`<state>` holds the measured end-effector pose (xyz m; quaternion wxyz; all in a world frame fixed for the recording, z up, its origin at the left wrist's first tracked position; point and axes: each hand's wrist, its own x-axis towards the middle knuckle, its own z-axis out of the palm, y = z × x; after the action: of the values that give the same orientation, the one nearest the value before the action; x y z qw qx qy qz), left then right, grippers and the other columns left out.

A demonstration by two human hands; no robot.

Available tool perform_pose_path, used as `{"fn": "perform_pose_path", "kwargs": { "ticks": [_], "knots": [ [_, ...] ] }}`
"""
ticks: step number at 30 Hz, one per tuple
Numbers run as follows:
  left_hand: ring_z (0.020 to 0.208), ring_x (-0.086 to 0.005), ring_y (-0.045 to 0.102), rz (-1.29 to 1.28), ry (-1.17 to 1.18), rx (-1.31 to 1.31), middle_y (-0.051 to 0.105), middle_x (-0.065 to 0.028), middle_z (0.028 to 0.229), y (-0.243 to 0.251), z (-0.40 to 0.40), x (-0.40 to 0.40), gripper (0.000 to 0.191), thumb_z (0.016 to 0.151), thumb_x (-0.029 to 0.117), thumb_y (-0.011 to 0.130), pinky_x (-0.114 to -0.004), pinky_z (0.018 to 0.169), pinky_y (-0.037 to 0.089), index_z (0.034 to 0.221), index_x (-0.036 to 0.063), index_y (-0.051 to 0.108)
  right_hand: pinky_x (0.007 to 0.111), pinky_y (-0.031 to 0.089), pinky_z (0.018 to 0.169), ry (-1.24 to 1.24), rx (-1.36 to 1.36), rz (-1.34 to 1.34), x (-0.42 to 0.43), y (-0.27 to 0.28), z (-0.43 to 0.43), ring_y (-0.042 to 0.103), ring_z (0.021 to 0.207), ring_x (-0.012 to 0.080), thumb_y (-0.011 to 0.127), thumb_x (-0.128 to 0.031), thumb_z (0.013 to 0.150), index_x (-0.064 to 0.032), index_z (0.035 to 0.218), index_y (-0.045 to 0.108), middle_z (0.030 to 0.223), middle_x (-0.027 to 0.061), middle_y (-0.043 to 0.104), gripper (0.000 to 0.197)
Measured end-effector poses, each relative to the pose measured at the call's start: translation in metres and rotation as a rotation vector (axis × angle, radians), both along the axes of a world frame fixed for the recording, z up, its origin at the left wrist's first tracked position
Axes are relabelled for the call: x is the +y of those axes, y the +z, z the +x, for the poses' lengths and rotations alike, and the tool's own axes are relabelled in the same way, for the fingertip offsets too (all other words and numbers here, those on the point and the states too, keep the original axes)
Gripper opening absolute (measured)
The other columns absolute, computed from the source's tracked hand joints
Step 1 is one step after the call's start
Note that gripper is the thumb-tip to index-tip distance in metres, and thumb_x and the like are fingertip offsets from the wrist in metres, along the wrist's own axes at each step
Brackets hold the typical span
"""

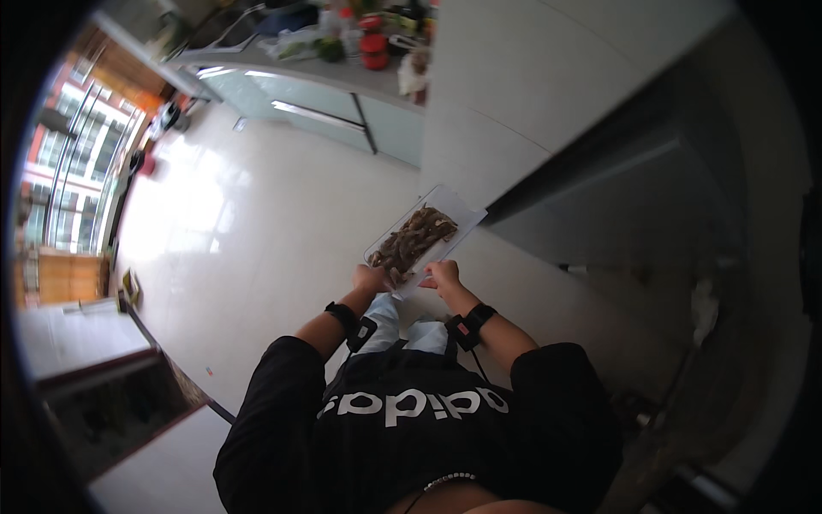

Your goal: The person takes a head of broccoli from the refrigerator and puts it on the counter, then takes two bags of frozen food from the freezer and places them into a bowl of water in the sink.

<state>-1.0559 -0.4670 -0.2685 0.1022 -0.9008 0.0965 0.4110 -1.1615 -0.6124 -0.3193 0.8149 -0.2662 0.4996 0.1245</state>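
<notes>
A clear plastic bin [465,215] is held out before my body, slanting up to the right. Brown, knobbly pieces [414,241], perhaps dried mushrooms or ginger, lie in it; their kind cannot be told for sure. My left hand [370,278] grips the bin's near left corner, its fingertips partly hidden. On the near right side, my right hand [442,275] holds the rim with thumb and fingers. Both wrists wear black straps with small devices.
Ahead, a grey kitchen counter [276,61] carries a sink, red-lidded jars [374,51], bottles and bags. A tall pale panel [514,83] and a dark appliance or cabinet [629,193] rise at the right. Glossy floor [276,193] stretches to a window; a white-topped cabinet [83,334] stands left.
</notes>
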Motion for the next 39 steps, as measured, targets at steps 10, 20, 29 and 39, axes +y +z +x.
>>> {"fn": "perform_pose_path", "kwargs": {
  "ticks": [10, 20, 29, 39],
  "knots": [
    [0.047, -0.0262, 0.059, -0.328, 0.788, -0.522, 0.056, -0.0181, 0.05, 0.1, 0.13, -0.041, 0.035, 0.066, 0.024, 0.054, -0.032, 0.05, 0.048, 0.056, -0.0095, 0.054, 0.036, 0.053, 0.044, 0.376, -0.269, -0.093, -0.071, 0.099, 0.216, 0.057, 0.048, 0.0318, 0.054, -0.001, 0.062, 0.0099, 0.069, 0.045, 0.067, 0.0183, 0.051, 0.016],
    [0.044, -0.0255, 0.058, -0.788, 1.228, -0.725, 0.054, -0.0207, 0.053, 0.139, 0.296, 0.011, 0.027, 0.065, 0.009, 0.052, -0.03, 0.038, 0.05, 0.055, -0.0157, 0.049, 0.024, 0.041, 0.034, 0.485, -0.452, -0.285, -0.011, 0.145, 0.422, 0.05, 0.037, 0.0172, 0.055, 0.0, 0.061, 0.0033, 0.053, 0.048, 0.049, 0.0098, 0.048, 0.011],
    [0.042, -0.0224, 0.057, -0.771, 1.184, -0.801, 0.054, -0.0178, 0.05, 0.127, 0.521, 0.043, 0.027, 0.065, 0.011, 0.052, -0.027, 0.038, 0.049, 0.055, -0.0137, 0.052, 0.029, 0.044, 0.041, 0.578, -0.613, -0.675, 0.028, 0.095, 0.663, 0.053, 0.04, 0.0211, 0.055, -0.009, 0.06, 0.0072, 0.054, 0.054, 0.048, 0.0144, 0.053, 0.017],
    [0.041, -0.0169, 0.056, -0.601, 0.95, -0.653, 0.055, -0.0087, 0.043, 0.077, 0.751, 0.056, 0.029, 0.068, 0.019, 0.047, -0.023, 0.048, 0.046, 0.049, -0.0011, 0.055, 0.025, 0.035, 0.039, 0.423, -0.493, -0.55, 0.027, 0.075, 0.852, 0.048, 0.041, 0.0146, 0.055, -0.005, 0.062, 0.0043, 0.053, 0.052, 0.048, 0.0085, 0.05, 0.013]
  ]
}}
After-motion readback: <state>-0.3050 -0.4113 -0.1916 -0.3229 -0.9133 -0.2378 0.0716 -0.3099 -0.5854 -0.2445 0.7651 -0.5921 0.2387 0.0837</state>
